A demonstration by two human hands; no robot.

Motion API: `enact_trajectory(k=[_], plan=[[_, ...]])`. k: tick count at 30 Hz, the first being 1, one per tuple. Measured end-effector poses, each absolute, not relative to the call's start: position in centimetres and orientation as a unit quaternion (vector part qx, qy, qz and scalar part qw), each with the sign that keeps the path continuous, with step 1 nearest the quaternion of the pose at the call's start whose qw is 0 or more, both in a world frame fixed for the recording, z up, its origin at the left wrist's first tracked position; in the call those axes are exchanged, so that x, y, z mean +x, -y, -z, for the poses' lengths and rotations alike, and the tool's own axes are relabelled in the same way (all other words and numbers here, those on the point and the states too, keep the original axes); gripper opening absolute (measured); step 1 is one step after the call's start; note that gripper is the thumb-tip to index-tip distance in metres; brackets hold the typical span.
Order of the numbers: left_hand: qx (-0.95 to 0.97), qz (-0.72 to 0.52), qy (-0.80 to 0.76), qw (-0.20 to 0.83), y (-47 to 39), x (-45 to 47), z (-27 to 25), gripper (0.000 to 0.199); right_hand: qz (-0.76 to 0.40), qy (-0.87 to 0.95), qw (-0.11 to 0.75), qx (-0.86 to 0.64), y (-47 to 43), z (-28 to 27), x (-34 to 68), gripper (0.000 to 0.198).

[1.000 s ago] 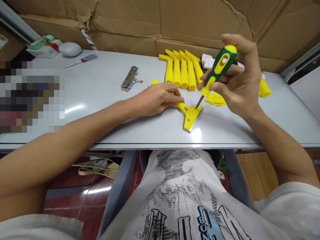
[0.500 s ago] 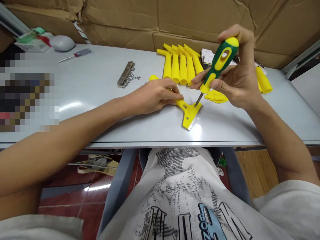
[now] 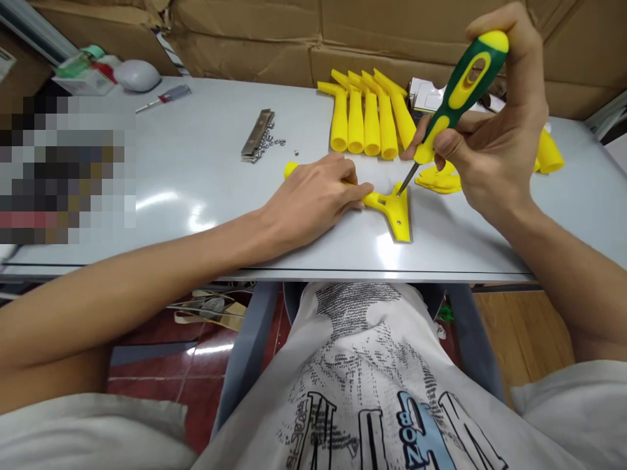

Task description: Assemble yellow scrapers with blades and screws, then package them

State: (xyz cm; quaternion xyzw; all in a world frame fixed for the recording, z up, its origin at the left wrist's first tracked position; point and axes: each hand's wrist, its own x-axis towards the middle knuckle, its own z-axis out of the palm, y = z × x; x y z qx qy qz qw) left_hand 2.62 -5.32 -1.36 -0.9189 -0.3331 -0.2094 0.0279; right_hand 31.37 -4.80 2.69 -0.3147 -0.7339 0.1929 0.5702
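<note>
My left hand [image 3: 318, 196] is closed round the handle of a yellow scraper [image 3: 398, 212], which lies on the grey-white table. A metal blade runs along the scraper's right edge, and one screw shows in the lower part of its head. In my right hand [image 3: 509, 130] is a green and yellow screwdriver [image 3: 460, 91], held at a slant. Its tip meets the upper screw spot on the scraper head. Just right of the scraper lie flat yellow pieces [image 3: 438, 181].
Several yellow handles [image 3: 371, 124] stand in a row at the back. Blades [image 3: 258, 134] and loose screws [image 3: 268, 138] lie left of them. Another screwdriver [image 3: 166, 96] and a white mouse-shaped object [image 3: 137, 76] are far left. Cardboard [image 3: 245, 32] walls the back.
The scraper has turned, so its blade edge now runs nearly straight up and down the view. My right hand and the screwdriver have shifted with it; the whole view has moved slightly.
</note>
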Motion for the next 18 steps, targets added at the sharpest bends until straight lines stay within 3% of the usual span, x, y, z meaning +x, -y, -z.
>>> enact_trajectory(k=[4, 7, 11, 13, 15, 16, 18], plan=[[-0.921, 0.217, 0.324, 0.023, 5.2, 2.7, 1.5, 0.031, -0.220, 0.747, 0.553, -0.296, 4.4, -2.8, 31.9, 0.067], [-0.929, 0.226, 0.292, -0.006, 3.9, 2.5, 1.6, 0.032, -0.275, 0.762, 0.528, -0.254, 3.6, -2.7, 32.6, 0.074], [-0.934, 0.237, 0.266, -0.028, 2.6, 2.3, 1.6, 0.035, -0.260, 0.775, 0.539, -0.203, 0.8, -0.7, 32.8, 0.096], [-0.935, 0.237, 0.262, -0.036, 2.3, 2.2, 1.6, 0.035, -0.251, 0.743, 0.590, -0.190, -0.8, 0.0, 32.9, 0.117], [-0.936, 0.236, 0.259, -0.040, 2.1, 2.1, 1.7, 0.034, -0.249, 0.691, 0.656, -0.174, -1.9, -0.5, 33.8, 0.125], [-0.936, 0.234, 0.258, -0.041, 2.1, 2.1, 1.8, 0.034, -0.246, 0.671, 0.675, -0.184, -2.1, -1.2, 34.6, 0.120], [-0.939, 0.228, 0.256, -0.039, 1.9, 2.0, 1.8, 0.033, -0.214, 0.691, 0.640, -0.259, -2.2, -3.2, 37.1, 0.092]])
